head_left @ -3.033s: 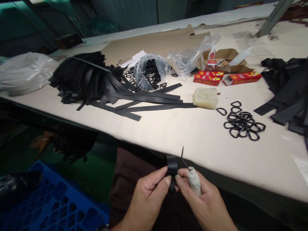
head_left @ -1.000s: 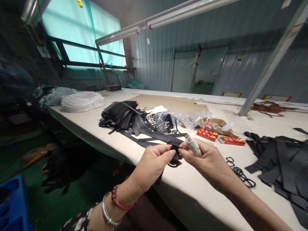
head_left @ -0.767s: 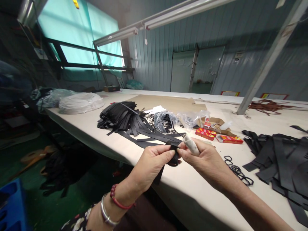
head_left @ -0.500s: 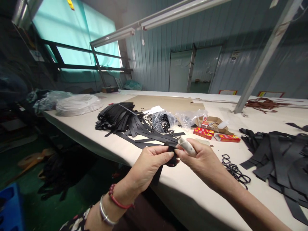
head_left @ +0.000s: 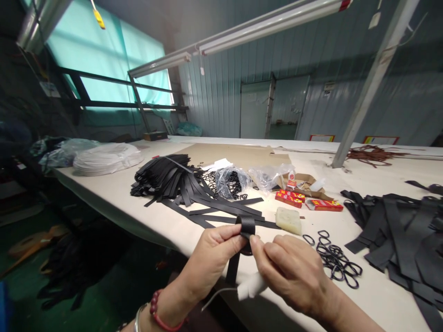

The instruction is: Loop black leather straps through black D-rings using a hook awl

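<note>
Since 0.5 s ago: right hand [head_left: 294, 272] has rolled over; its hooked tool [head_left: 251, 287] pointed up then, now points down-left at lower centre of frame. Strap loop shows more openly.

Left hand [head_left: 204, 258]: thumb and fingers pinching black strap [head_left: 247, 225], looped, lower centre, just right of middle. Right: fingers curled round tool's pale handle, thumb tip at strap's edge; can't tell if it grips the strap too.

Just above right hand: pale yellow block [head_left: 288, 220]. Right of that hand, loose black D-rings [head_left: 341, 265]. Far right, heap of black strips [head_left: 398, 235]. Mid-frame, clear bag [head_left: 231, 183] of black rings; red boxes [head_left: 290, 198] to its right. Left of centre, fanned strip bundle [head_left: 161, 177].
</note>
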`<control>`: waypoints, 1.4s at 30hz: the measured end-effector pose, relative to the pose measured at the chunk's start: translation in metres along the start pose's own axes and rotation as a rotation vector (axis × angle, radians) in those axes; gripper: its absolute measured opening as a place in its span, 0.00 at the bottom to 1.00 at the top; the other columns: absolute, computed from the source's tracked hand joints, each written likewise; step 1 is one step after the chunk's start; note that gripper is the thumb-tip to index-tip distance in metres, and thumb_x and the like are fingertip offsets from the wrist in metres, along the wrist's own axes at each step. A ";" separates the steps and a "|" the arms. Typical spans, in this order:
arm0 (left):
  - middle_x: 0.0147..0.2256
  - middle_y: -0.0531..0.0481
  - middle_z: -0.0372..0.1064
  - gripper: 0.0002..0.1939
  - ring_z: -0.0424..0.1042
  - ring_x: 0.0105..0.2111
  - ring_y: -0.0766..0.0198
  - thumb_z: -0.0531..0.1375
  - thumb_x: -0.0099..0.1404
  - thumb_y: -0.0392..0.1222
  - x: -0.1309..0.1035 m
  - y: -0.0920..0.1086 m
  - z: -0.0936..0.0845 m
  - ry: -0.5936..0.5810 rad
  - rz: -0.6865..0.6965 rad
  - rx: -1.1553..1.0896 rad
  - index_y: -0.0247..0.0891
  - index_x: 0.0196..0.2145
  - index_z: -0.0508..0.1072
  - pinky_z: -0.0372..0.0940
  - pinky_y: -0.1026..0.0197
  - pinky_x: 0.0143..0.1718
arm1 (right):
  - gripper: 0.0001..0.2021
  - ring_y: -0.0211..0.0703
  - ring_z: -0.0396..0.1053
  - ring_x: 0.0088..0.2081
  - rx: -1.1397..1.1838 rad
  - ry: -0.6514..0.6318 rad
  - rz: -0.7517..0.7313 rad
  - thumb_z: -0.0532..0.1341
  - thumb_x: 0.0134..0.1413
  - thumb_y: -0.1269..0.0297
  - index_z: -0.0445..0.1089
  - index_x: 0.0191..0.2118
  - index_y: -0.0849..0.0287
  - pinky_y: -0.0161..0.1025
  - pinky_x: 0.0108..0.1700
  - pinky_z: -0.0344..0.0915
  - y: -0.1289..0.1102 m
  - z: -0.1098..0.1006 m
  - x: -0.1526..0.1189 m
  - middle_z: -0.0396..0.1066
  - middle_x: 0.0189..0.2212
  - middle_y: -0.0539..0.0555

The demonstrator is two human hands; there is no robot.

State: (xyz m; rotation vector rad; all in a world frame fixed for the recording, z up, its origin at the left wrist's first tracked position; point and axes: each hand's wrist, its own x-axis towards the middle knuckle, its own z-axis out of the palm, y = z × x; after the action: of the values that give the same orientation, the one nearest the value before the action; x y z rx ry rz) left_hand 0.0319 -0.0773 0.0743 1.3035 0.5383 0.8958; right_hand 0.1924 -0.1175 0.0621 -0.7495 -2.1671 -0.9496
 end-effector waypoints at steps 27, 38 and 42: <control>0.32 0.48 0.76 0.09 0.70 0.35 0.63 0.59 0.60 0.35 -0.004 -0.036 -0.001 0.045 -0.222 -0.152 0.36 0.37 0.78 0.61 0.63 0.41 | 0.14 0.35 0.64 0.18 0.108 -0.106 -0.108 0.51 0.53 0.81 0.74 0.30 0.68 0.36 0.15 0.57 0.001 0.002 -0.008 0.71 0.19 0.51; 0.29 0.50 0.75 0.09 0.69 0.32 0.62 0.58 0.60 0.40 -0.011 -0.042 -0.007 0.084 -0.184 0.072 0.37 0.35 0.78 0.61 0.63 0.36 | 0.10 0.37 0.61 0.17 0.368 0.016 0.331 0.50 0.56 0.78 0.69 0.35 0.69 0.34 0.16 0.56 -0.019 0.016 -0.024 0.64 0.16 0.51; 0.25 0.49 0.73 0.11 0.66 0.28 0.64 0.56 0.62 0.38 -0.010 -0.043 -0.005 0.101 -0.188 0.093 0.34 0.34 0.78 0.60 0.63 0.33 | 0.06 0.38 0.65 0.20 0.874 -0.060 1.121 0.56 0.54 0.67 0.66 0.28 0.60 0.32 0.20 0.62 -0.032 0.030 -0.028 0.66 0.19 0.50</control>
State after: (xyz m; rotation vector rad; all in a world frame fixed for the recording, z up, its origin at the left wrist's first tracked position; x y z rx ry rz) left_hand 0.0336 -0.0829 0.0301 1.2724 0.7767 0.7909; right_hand 0.1772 -0.1192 0.0122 -1.2480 -1.5156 0.5544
